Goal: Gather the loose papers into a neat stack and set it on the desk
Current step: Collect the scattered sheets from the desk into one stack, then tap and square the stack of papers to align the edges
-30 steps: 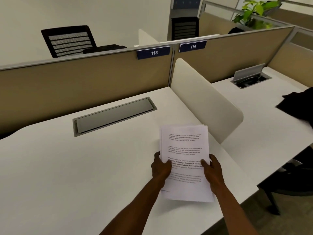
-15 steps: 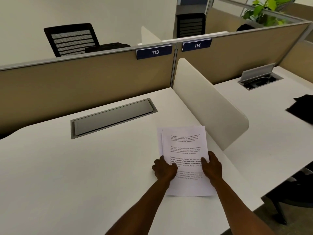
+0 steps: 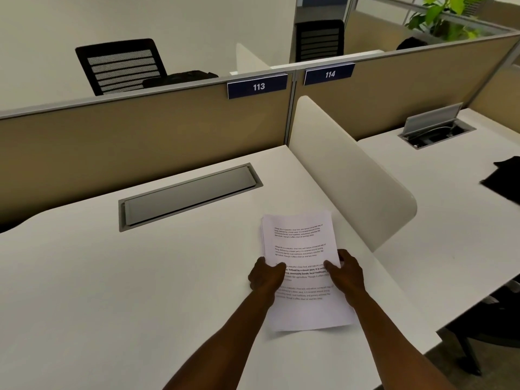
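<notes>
A stack of white printed papers [image 3: 301,243] lies flat on the white desk [image 3: 112,291], near its right side. Its sheets are nearly aligned, with a few edges showing at the upper left. My left hand [image 3: 266,275] grips the stack's left edge, thumb on top of the page. My right hand [image 3: 347,273] grips the right edge the same way. Both forearms reach in from the bottom of the view.
A grey closed cable hatch [image 3: 188,195] is set into the desk behind the papers. A cream rounded divider [image 3: 349,175] stands just right of the stack. Beyond it, the neighbouring desk holds an open cable hatch [image 3: 433,130] and a black object [image 3: 503,178]. Tan partitions line the back.
The stack, held tilted above the desk a second ago, has come down and now lies flat on the surface. Both hands stayed on its side edges.
</notes>
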Demonstrator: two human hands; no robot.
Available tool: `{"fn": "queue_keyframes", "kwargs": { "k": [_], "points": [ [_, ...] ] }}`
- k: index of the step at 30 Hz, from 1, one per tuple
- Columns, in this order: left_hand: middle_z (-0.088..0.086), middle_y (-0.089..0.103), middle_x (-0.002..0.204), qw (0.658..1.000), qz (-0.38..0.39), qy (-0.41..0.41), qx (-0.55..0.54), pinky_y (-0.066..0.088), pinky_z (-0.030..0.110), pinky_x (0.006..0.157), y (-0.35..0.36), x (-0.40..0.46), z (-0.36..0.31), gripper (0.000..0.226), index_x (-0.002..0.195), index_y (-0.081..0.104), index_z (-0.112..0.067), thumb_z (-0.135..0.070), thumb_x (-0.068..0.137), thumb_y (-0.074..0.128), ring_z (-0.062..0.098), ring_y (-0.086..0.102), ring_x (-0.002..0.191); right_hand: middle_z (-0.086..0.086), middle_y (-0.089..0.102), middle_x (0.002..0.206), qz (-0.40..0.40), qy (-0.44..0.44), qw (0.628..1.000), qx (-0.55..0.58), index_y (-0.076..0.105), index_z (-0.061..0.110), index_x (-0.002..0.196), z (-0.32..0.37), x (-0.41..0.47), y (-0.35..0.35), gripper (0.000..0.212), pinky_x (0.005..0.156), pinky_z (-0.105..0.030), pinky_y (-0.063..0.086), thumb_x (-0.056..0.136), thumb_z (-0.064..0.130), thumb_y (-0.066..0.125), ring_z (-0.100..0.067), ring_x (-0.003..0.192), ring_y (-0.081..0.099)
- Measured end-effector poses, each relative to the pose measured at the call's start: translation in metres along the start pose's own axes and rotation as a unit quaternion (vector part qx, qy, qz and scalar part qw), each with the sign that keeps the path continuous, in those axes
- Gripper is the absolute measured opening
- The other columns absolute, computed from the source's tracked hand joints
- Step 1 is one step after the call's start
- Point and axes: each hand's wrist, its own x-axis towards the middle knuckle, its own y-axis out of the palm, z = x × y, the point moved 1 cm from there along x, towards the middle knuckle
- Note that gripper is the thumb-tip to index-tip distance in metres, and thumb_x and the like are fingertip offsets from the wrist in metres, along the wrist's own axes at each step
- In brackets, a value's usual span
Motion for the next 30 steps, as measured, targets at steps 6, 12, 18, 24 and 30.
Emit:
{"fn": "queue_keyframes", "kwargs": {
  "k": [6,12,18,24,30],
  "points": [
    [0.014,0.050,0.151,0.999,0.015,0.006,-0.044,0.042,0.046,0.116,-0.015,-0.002,0.014,0.067,0.152,0.041,-0.008,-0.023,0.092,0.067,0.031,0.051,0.137,-0.004,0.069,0.102,0.021,0.048,0.995,0.080,0.059,0.025,0.107,-0.001,-0.013,0.012,0.023,0.066,-0.027,0.050,0.087,0.023,0.071,-0.014,0.081,0.065],
    [0.013,0.061,0.137,0.998,0.020,0.034,-0.050,0.054,0.035,0.097,-0.030,-0.012,0.027,0.047,0.142,0.046,-0.010,-0.012,0.096,0.055,0.025,0.062,0.114,-0.007,0.068,0.101,0.010,0.037,0.995,0.089,0.058,0.026,0.111,0.001,-0.035,0.032,0.028,0.065,-0.027,0.049,0.087,0.021,0.071,-0.019,0.082,0.065],
    [0.009,0.063,0.131,0.994,0.038,0.061,-0.086,0.051,0.030,0.091,-0.067,-0.019,0.050,0.045,0.140,0.048,-0.012,-0.005,0.097,0.056,0.015,0.062,0.100,-0.011,0.067,0.106,0.041,0.125,0.971,0.199,0.047,0.032,0.132,-0.001,-0.051,0.049,0.063,0.087,-0.043,0.056,0.081,0.008,0.075,-0.030,0.096,0.066],
    [0.014,0.060,0.141,0.989,0.076,0.067,-0.109,0.046,0.054,0.111,-0.121,-0.030,0.079,0.048,0.145,0.045,-0.009,-0.005,0.099,0.060,0.033,0.060,0.127,-0.014,0.075,0.104,0.169,0.139,0.953,0.212,0.069,0.004,0.113,0.015,-0.072,0.070,0.035,0.082,-0.041,0.059,0.083,-0.010,0.059,-0.031,0.087,0.071],
    [0.007,0.060,0.141,0.990,0.012,0.089,-0.109,0.048,0.052,0.110,-0.183,-0.050,0.103,0.045,0.145,0.044,-0.017,-0.012,0.102,0.055,0.027,0.060,0.126,0.003,0.071,0.104,0.210,0.057,0.947,0.237,0.064,0.028,0.104,0.065,-0.118,0.103,0.043,0.074,-0.030,0.057,0.088,-0.009,0.049,-0.018,0.093,0.068]
  ]
}}
